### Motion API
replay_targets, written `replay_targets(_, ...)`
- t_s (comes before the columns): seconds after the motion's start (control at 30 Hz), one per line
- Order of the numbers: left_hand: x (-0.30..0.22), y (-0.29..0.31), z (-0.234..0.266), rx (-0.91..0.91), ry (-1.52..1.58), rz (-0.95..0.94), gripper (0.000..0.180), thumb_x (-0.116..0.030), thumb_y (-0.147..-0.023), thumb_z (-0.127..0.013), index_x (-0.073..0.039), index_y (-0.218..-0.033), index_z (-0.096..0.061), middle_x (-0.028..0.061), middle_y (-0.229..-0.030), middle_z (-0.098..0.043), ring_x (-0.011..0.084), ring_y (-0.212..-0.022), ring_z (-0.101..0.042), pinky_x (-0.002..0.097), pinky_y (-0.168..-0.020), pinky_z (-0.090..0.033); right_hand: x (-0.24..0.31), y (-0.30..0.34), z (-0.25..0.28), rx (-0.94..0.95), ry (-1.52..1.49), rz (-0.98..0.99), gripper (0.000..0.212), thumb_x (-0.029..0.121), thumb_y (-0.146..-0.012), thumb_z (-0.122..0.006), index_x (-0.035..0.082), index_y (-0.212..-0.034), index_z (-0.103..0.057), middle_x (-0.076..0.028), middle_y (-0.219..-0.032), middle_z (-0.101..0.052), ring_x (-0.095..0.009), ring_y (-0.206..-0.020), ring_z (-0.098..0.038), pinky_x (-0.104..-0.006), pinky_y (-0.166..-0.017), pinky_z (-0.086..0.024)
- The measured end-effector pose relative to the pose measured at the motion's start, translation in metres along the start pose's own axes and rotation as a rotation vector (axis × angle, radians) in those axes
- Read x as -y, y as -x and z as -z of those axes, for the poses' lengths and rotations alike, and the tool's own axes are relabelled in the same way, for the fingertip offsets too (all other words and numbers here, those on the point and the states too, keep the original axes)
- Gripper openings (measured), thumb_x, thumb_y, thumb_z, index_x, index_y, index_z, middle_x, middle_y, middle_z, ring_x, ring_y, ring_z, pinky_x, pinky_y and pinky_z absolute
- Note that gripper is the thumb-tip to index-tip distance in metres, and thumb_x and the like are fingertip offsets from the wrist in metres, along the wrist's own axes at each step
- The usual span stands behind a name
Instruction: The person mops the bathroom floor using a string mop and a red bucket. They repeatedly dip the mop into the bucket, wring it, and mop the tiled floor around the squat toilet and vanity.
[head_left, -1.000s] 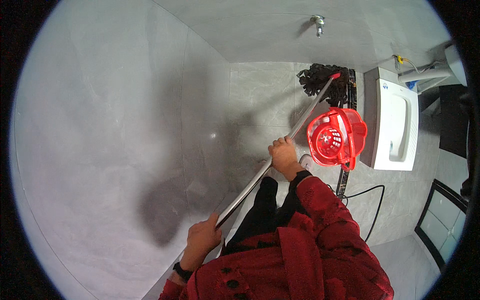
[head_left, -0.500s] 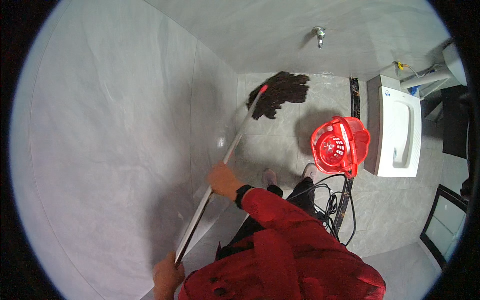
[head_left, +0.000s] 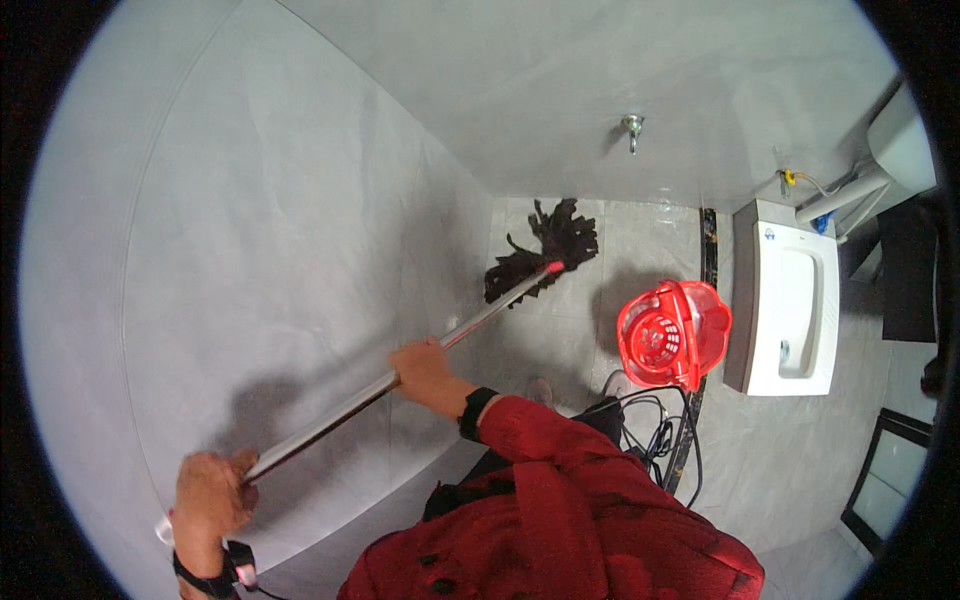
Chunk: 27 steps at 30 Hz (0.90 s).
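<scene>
A mop (head_left: 320,425) with a pale, shiny handle slants from the lower left up to its dark, stringy head (head_left: 565,235), which lies spread on the tiled floor near the far wall corner. A red joint links handle and head. Near the top end of the handle my left hand (head_left: 212,495) is wrapped round it, a black band on the wrist. Farther down, about midway, my right hand (head_left: 425,368) grips the same handle, its red sleeve reaching back toward me.
Right of the mop head stands a red mop bucket (head_left: 675,335) with a wringer basket. Beyond it is a white squat toilet (head_left: 795,310) on a raised base. Black cables (head_left: 660,440) lie by my feet. A metal tap (head_left: 632,128) juts from the far wall.
My left hand has moved left and up with the handle's end, so the handle lies flatter. The mop head has come nearer and its strands have bunched differently. My right hand has shifted slightly left.
</scene>
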<state>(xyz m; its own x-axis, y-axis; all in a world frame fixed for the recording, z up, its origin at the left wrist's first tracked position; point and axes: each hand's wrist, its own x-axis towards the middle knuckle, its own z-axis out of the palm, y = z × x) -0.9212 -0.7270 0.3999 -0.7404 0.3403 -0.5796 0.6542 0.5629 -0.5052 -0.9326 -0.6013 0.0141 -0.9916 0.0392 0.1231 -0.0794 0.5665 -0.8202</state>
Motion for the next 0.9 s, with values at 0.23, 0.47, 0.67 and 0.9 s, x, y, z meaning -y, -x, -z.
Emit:
replay_targets(0.23,-0.001,-0.039,0.071,-0.215,-0.204,-0.093,0.027,-0.023,-0.064,-0.079,-0.016,-0.09,-0.072,0.009,-0.07,-0.065,0.0291,-0.072,-0.065,0.0413,-0.07,-0.049,-0.014,0.01,0.055,-0.134,-0.089,-0.151,0.026,0.015,-0.074,-0.073,0.009,-0.098,-0.062,-0.014,-0.088,-0.066,-0.035,-0.09,-0.064,-0.0471,-0.087,-0.043)
replay_targets(0.47,-0.012,-0.12,0.087,-0.968,-0.479,0.07,0.04,0.001,-0.078,-0.062,-0.013,-0.115,-0.067,0.0072,-0.106,-0.065,0.0271,-0.117,-0.054,0.051,-0.111,-0.032,-0.07,0.068,0.093,-0.259,-0.036,-0.337,0.057,0.031,-0.083,-0.067,0.007,-0.134,-0.054,-0.024,-0.125,-0.061,-0.038,-0.114,-0.061,-0.0452,-0.101,-0.045)
replay_targets(0.67,-0.022,-0.188,0.059,-1.109,-0.362,0.035,0.053,0.006,-0.075,-0.063,-0.014,-0.125,-0.063,0.0056,-0.135,-0.057,0.0279,-0.142,-0.035,0.0526,-0.118,-0.023,-0.184,0.209,0.09,0.233,0.068,-0.874,0.047,0.038,-0.077,-0.066,-0.002,-0.102,-0.067,-0.025,-0.106,-0.067,-0.041,-0.102,-0.065,-0.0485,-0.086,-0.051)
replay_targets(0.9,-0.041,-0.223,-0.005,-0.948,-0.057,-0.167,0.049,0.003,-0.075,-0.067,-0.013,-0.122,-0.065,0.0085,-0.135,-0.056,0.0296,-0.142,-0.035,0.0474,-0.118,-0.029,-0.247,0.371,0.052,0.851,0.221,-1.053,0.065,0.042,-0.077,-0.07,0.005,-0.13,-0.062,-0.025,-0.126,-0.062,-0.038,-0.118,-0.06,-0.0453,-0.101,-0.046)
